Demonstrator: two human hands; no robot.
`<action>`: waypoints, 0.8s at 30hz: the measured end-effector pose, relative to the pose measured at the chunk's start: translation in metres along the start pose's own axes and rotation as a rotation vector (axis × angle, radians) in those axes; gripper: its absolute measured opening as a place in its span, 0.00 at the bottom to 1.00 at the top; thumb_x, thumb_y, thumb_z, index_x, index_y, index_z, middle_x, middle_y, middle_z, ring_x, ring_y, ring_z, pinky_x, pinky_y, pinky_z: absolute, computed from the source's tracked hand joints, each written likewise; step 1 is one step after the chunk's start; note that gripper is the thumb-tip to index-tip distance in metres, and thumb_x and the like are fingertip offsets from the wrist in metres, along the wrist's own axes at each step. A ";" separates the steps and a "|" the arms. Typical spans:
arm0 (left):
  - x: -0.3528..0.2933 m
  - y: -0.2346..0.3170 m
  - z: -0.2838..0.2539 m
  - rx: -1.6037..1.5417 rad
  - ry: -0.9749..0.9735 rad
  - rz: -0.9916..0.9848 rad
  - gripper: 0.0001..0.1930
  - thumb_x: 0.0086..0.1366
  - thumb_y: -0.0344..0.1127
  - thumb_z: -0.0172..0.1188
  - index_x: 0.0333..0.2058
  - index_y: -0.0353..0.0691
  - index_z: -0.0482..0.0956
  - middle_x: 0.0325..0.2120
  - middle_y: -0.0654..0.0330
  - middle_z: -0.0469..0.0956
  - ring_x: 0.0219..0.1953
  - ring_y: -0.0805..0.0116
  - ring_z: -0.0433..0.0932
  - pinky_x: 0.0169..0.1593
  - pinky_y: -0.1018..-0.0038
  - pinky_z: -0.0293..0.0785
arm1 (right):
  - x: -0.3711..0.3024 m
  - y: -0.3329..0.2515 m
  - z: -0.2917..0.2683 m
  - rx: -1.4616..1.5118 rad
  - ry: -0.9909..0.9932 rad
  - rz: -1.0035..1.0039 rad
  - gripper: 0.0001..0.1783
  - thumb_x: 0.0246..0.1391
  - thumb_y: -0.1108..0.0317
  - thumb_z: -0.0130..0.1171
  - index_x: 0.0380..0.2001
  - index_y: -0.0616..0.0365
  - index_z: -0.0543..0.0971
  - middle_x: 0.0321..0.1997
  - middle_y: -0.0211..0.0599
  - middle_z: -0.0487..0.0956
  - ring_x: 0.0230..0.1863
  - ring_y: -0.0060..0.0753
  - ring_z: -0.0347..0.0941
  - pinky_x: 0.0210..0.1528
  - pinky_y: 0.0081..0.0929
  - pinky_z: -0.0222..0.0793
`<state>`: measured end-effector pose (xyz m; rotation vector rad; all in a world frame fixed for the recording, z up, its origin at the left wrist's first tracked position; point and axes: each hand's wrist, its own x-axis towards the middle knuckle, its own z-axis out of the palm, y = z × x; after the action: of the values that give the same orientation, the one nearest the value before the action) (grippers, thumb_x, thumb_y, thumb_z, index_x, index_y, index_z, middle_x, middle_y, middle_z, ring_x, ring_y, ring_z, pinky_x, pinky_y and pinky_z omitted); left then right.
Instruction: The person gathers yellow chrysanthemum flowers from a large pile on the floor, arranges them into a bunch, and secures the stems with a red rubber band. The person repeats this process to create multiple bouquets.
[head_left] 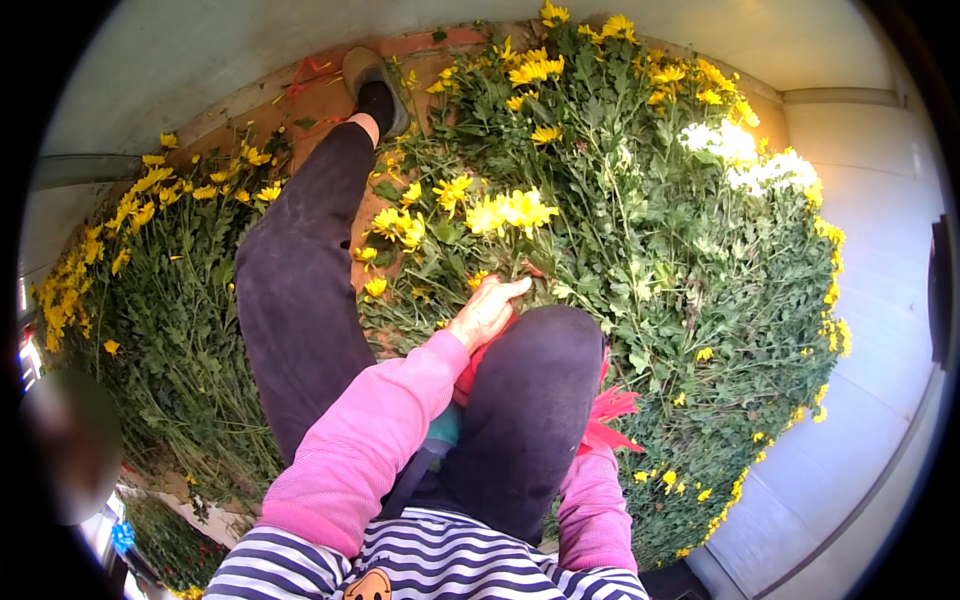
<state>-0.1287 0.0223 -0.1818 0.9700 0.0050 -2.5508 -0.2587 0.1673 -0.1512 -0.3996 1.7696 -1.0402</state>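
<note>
My left hand (488, 312) reaches between my knees and is closed around the stems of yellow chrysanthemums (510, 212), its thumb stretched along them. Flower heads spread just beyond the fingers, and leafy green stems lie on both sides. Red strips show under my left wrist, and a tuft of red strips (608, 420) fans out beside my right knee, above the right sleeve (595, 510). My right hand is hidden behind that knee, so what it holds does not show.
A large heap of cut chrysanthemums (690, 300) fills the right side against a pale wall (870, 300). Another pile (170, 310) lies at left. My left leg (300, 260) stretches forward between them, its shoe (370, 75) near the back edge. A blurred round shape is at far left.
</note>
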 end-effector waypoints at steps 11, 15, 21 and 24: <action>0.004 0.011 0.017 0.228 0.110 0.214 0.11 0.66 0.37 0.55 0.35 0.32 0.74 0.30 0.57 0.79 0.27 0.69 0.77 0.35 0.69 0.77 | 0.035 -0.029 -0.009 -0.562 -0.202 -0.681 0.15 0.56 0.65 0.58 0.44 0.60 0.79 0.41 0.38 0.78 0.39 0.29 0.75 0.42 0.27 0.71; 0.022 0.015 0.001 -0.018 0.151 0.222 0.14 0.67 0.38 0.54 0.43 0.31 0.72 0.31 0.57 0.76 0.31 0.67 0.79 0.33 0.67 0.80 | 0.106 -0.063 -0.022 -0.423 0.194 -0.340 0.16 0.59 0.63 0.54 0.47 0.60 0.78 0.48 0.42 0.79 0.49 0.37 0.74 0.53 0.29 0.67; 0.016 0.037 0.029 -0.008 0.076 0.121 0.16 0.69 0.41 0.52 0.45 0.32 0.71 0.31 0.56 0.77 0.32 0.61 0.80 0.38 0.62 0.79 | 0.181 -0.063 -0.014 -1.392 0.655 -0.405 0.32 0.51 0.55 0.64 0.55 0.57 0.67 0.41 0.48 0.72 0.43 0.49 0.72 0.46 0.42 0.70; 0.018 0.038 0.031 -0.031 0.039 0.083 0.18 0.70 0.44 0.49 0.47 0.34 0.69 0.30 0.56 0.77 0.34 0.58 0.79 0.41 0.58 0.78 | 0.200 -0.051 -0.043 -1.383 0.465 -0.340 0.27 0.51 0.58 0.64 0.52 0.56 0.70 0.41 0.48 0.72 0.37 0.47 0.72 0.42 0.41 0.72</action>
<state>-0.1458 -0.0238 -0.1644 0.9868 0.0151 -2.4491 -0.3947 0.0232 -0.2240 -1.4022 2.7149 0.0996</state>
